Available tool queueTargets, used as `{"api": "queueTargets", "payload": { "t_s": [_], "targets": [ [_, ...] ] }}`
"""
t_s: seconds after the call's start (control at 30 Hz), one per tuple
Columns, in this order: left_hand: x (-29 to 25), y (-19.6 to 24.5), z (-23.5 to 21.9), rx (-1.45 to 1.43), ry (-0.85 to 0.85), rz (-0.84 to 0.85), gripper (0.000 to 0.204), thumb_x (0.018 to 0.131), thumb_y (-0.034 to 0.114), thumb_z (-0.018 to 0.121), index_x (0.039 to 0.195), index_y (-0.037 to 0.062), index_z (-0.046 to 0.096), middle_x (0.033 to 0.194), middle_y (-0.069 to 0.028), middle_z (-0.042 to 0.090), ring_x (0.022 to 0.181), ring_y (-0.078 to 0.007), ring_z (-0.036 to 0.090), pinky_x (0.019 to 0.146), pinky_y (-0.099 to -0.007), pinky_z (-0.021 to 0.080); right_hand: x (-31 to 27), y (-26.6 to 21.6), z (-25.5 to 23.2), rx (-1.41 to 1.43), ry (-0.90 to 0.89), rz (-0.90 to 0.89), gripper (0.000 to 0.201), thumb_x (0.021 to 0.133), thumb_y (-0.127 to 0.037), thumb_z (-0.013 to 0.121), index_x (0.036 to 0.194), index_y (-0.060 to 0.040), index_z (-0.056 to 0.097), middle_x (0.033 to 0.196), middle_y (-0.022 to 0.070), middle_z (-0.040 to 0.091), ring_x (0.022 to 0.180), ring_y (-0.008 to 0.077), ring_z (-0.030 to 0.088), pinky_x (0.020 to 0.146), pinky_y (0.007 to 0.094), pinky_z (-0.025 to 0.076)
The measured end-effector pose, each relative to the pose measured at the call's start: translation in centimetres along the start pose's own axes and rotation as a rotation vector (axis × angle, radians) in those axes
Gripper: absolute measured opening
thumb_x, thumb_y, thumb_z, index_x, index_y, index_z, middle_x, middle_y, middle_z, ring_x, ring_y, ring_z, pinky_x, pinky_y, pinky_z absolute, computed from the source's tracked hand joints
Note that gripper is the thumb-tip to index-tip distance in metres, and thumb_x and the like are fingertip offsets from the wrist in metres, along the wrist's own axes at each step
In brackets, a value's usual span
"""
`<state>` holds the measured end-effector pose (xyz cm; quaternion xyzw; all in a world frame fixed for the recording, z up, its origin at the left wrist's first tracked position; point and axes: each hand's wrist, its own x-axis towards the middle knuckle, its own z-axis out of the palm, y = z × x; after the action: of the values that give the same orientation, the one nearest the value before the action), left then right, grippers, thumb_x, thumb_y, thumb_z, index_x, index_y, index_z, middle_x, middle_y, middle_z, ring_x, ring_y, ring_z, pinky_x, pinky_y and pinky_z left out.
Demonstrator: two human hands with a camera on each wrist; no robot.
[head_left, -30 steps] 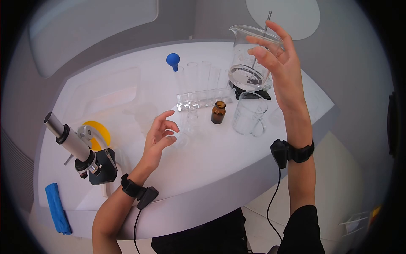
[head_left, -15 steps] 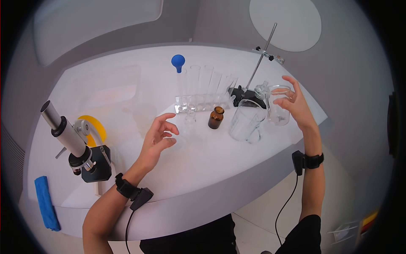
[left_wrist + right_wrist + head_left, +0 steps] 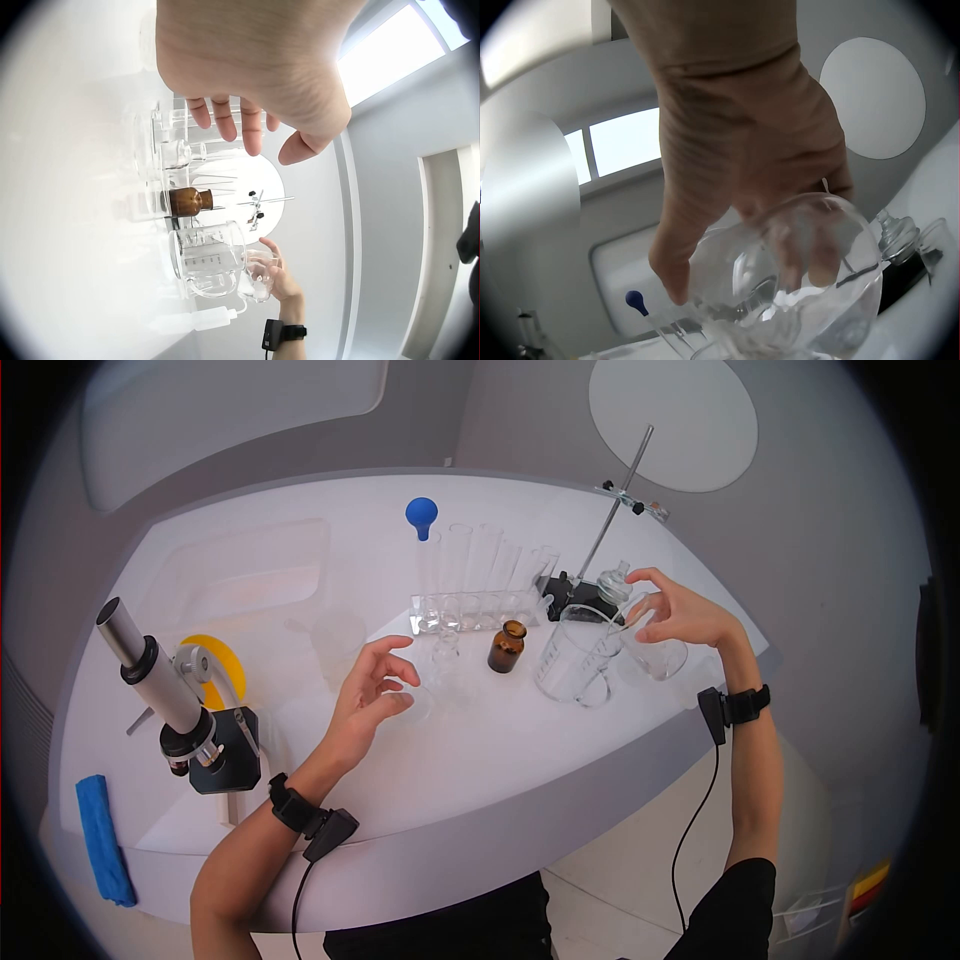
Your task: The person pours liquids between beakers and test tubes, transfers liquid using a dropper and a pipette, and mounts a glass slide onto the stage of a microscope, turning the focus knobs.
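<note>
In the head view my right hand (image 3: 690,618) grips a clear glass beaker (image 3: 660,658) from above, fingers on one side and thumb on the other. The beaker tilts, its mouth close to the rim of a graduated glass jug (image 3: 572,660) with a handle. Clear liquid shows in the beaker (image 3: 847,322) in the right wrist view. My left hand (image 3: 368,695) is held over the table with loosely bent fingers and nothing in it. Nearest to it stands small clear glassware (image 3: 446,650); a brown glass bottle (image 3: 507,648) is further right.
Behind stand a rack (image 3: 475,612) of test tubes, a blue rubber bulb (image 3: 422,515) and a stand with a metal rod (image 3: 612,510). A glass spirit-lamp-like vessel (image 3: 613,582) sits by its base. To the left are a microscope (image 3: 165,685), yellow disc (image 3: 215,665) and blue cloth (image 3: 105,840).
My right hand has brought the beaker down from high near the camera to beside the jug, then tipped it toward the jug. The left hand has stayed about where it was.
</note>
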<state>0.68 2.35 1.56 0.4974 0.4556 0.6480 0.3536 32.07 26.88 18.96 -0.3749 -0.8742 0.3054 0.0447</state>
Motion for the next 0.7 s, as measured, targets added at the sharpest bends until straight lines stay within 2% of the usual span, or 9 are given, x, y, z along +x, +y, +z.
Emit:
{"api": "queueTargets", "payload": {
  "t_s": [0.17,0.27,0.5,0.7],
  "targets": [
    [-0.1,-0.1,-0.1,-0.005,-0.009,0.007,0.057,0.076,0.009,0.054,0.132,0.0101,0.045,0.099,-0.0018,0.055,0.099,-0.0107,0.050,0.094,-0.0292,0.035,1.2,-0.7,-0.5,-0.210,-0.071,0.007,0.078,0.068,-0.036,0.081,0.128,-0.0082,0.041,0.099,0.0086,0.070,0.092,0.0215,0.064,0.086,0.0329,0.044],
    [-0.1,-0.3,-0.2,-0.003,-0.014,0.007,0.055,0.077,0.008,0.055,0.131,0.0107,0.045,0.099,-0.0020,0.056,0.100,-0.0106,0.050,0.094,-0.0293,0.035,2.2,-1.3,-0.9,-0.352,-0.095,-0.001,0.072,0.068,-0.031,0.081,0.123,-0.0074,0.040,0.103,0.0101,0.070,0.090,0.0228,0.064,0.082,0.0330,0.046],
    [-0.1,-0.4,-0.3,0.000,-0.031,0.017,0.053,0.079,0.007,0.055,0.131,0.0109,0.044,0.100,-0.0025,0.056,0.101,-0.0108,0.050,0.095,-0.0297,0.035,3.9,-2.6,-1.2,-0.544,-0.152,-0.035,0.075,0.065,-0.037,0.082,0.119,-0.0051,0.040,0.105,0.0091,0.070,0.090,0.0247,0.064,0.081,0.0334,0.047],
    [-0.2,-0.2,-0.3,0.006,-0.039,0.031,0.052,0.080,0.007,0.054,0.130,0.0105,0.044,0.100,-0.0025,0.055,0.101,-0.0109,0.050,0.095,-0.0297,0.035,4.5,-4.3,-0.8,-0.760,-0.186,-0.068,0.077,0.061,-0.041,0.082,0.116,-0.0004,0.047,0.104,0.0104,0.069,0.090,0.0272,0.064,0.078,0.0337,0.050]
  ]
}}
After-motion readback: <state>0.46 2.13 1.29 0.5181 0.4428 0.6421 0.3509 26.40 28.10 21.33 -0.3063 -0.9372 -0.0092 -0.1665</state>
